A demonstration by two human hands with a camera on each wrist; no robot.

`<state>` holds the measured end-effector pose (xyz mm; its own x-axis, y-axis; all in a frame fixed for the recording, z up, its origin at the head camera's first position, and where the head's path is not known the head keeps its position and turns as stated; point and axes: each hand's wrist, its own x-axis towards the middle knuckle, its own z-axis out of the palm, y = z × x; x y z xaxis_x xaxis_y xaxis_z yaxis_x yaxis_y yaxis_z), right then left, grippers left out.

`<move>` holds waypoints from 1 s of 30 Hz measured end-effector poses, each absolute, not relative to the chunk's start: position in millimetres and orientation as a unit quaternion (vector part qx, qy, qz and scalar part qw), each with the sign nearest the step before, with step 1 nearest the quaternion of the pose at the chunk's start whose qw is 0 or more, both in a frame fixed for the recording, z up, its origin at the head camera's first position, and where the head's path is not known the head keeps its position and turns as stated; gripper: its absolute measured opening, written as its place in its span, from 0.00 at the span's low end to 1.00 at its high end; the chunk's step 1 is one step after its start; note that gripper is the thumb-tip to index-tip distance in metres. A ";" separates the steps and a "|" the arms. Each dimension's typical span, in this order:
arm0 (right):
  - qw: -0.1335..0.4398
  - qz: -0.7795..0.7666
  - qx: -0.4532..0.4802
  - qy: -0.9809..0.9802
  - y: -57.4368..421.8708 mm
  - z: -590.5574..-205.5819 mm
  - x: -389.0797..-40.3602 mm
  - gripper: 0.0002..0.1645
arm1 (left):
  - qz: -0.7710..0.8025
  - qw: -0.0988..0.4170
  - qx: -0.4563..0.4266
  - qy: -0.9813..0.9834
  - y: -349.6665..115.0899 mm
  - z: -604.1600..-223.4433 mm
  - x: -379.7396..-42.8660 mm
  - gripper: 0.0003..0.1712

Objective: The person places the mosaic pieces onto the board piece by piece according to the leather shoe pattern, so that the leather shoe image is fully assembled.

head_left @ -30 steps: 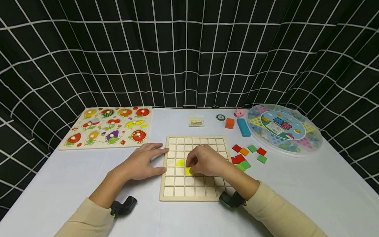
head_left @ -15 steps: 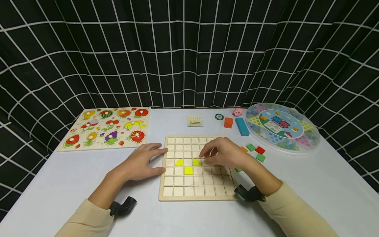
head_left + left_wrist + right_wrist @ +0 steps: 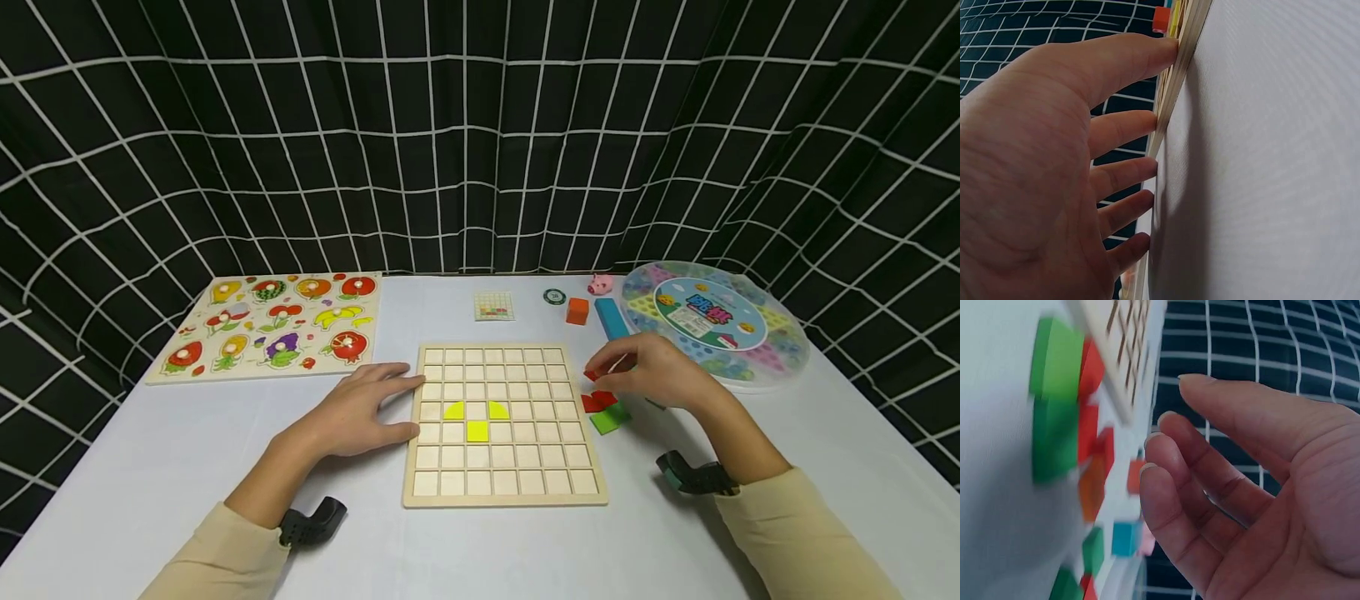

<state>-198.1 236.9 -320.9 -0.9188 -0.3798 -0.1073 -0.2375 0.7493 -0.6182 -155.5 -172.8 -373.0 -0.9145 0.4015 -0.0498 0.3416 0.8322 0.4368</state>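
Observation:
My left hand (image 3: pixel 358 410) lies at the left edge of a wooden grid board (image 3: pixel 517 500), its straight thumb and fingertips against the side. In the left wrist view those fingers (image 3: pixel 1124 128) are spread along the board's edge. Two yellow rounded tiles (image 3: pixel 454 411) and one yellow square tile (image 3: pixel 477 431) sit in the grid. Right of the board, my right hand (image 3: pixel 656 371) hovers over red tiles (image 3: pixel 598 402) and light green tiles (image 3: pixel 609 419). The right wrist view shows its loosely bent fingers and thumb apart with nothing between them. An orange tile (image 3: pixel 1092 487) also shows there.
A fruit peg puzzle (image 3: pixel 270 325) lies at the left. Along the back are a small pattern card (image 3: pixel 494 306), a round chip (image 3: pixel 554 297), an orange block (image 3: pixel 577 311), a blue block (image 3: pixel 611 318) and a pink pig (image 3: pixel 600 284). A round bead box (image 3: pixel 780 333) stands at right.
My right hand let go of the yellow square tile on the board and moved right, over the loose tiles. The left hand stays at the board's edge.

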 end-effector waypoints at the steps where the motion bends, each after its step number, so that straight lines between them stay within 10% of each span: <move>1: 0.113 -0.311 -0.162 0.930 240.4 -321.4 -199.1 0.14 | 0.214 0.071 0.193 0.955 -173.1 -373.2 -155.3 0.40; 30: 0.114 -0.319 -0.075 0.938 249.8 -337.0 -212.4 0.16 | 0.220 0.071 0.189 0.954 -173.6 -373.1 -153.4 0.40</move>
<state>-212.4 249.8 -337.0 -0.9630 -0.2124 -0.1660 -0.0671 0.7852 -0.6156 -153.4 -173.6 -373.1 -0.9183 0.3926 -0.0517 0.3305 0.8318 0.4459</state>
